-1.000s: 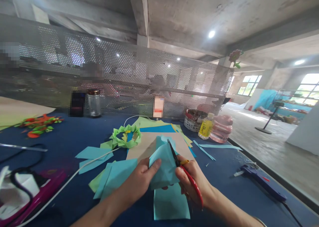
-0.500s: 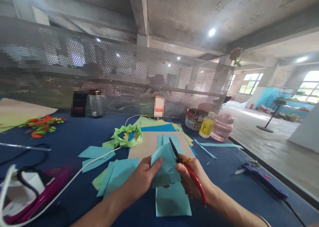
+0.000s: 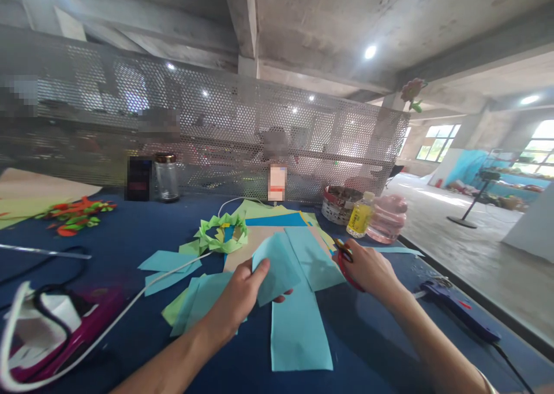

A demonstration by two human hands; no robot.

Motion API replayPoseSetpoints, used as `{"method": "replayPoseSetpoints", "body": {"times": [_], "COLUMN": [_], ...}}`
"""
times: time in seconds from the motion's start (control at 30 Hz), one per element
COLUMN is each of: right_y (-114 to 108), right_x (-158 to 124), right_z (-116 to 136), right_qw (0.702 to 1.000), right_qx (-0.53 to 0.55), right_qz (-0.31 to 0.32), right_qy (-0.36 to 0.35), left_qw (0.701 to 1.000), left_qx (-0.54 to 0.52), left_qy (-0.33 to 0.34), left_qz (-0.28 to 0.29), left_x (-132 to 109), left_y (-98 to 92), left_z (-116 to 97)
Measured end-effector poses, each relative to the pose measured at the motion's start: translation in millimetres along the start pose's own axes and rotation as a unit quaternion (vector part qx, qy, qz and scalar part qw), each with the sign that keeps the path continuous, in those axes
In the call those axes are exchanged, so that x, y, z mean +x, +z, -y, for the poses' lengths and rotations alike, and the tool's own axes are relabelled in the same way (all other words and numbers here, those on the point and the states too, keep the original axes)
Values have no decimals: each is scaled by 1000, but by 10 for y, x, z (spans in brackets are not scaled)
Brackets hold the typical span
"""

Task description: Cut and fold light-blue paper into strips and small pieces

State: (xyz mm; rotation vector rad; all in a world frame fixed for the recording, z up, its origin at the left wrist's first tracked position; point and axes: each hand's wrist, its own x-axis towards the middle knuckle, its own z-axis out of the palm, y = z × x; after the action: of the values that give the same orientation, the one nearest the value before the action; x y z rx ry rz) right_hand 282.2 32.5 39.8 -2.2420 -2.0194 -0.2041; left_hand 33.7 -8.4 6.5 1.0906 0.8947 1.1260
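My left hand (image 3: 249, 293) grips a folded light-blue paper (image 3: 277, 267), thumb on top and fingertips showing beneath. Red-handled scissors (image 3: 347, 264) are in my right hand (image 3: 367, 264), off to the right, apart from the held paper. Between the hands lies a wide light-blue sheet (image 3: 318, 261), slanted over a tan sheet. Another long light-blue strip (image 3: 298, 336) extends toward me on the blue table. More light-blue pieces (image 3: 205, 301) lie left of my left hand, beside a green folded-paper ring (image 3: 223, 235).
At the back right stand a woven basket (image 3: 340, 203), a yellow-labelled bottle (image 3: 359, 215) and a pink container (image 3: 386, 220). A dark-blue glue gun (image 3: 461, 310) lies right. A white cable crosses the left side near a magenta object (image 3: 93, 319). A glass jar (image 3: 167, 177) stands by the mesh screen.
My right hand has moved right with the scissors, away from the held paper. The wide light-blue sheet now lies slanted between my hands. My left hand has shifted slightly left and up, still gripping the paper.
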Motion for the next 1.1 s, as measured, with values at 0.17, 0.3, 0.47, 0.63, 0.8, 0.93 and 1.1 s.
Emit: {"method": "replayPoseSetpoints", "body": {"times": [0.17, 0.3, 0.47, 0.63, 0.8, 0.93, 1.1], "right_y": [58, 64, 214, 322, 345, 422, 419], "right_x": [45, 1, 15, 112, 270, 369, 343], "right_z": [-182, -25, 253, 313, 261, 203, 222], "right_qw": [998, 996, 987, 987, 980, 960, 884], "right_qx": [-47, -17, 52, 87, 171, 277, 466], "right_qz": [37, 15, 28, 52, 69, 47, 32], "right_qy": [-9, -85, -150, -122, -69, -17, 20], "left_qw": [1000, 1000, 1000, 1000, 1000, 1000, 1000], "left_qx": [3, 12, 7, 9, 5, 10, 4], "left_qy": [-11, -7, -5, -25, -11, -10, -16], "left_qz": [-1, -8, 7, 5, 1, 12, 20], "left_x": [-16, -3, 12, -11, 0, 3, -5], "left_y": [28, 28, 3, 14, 20, 12, 0], "left_z": [-18, -18, 8, -13, -8, -4, -8]}}
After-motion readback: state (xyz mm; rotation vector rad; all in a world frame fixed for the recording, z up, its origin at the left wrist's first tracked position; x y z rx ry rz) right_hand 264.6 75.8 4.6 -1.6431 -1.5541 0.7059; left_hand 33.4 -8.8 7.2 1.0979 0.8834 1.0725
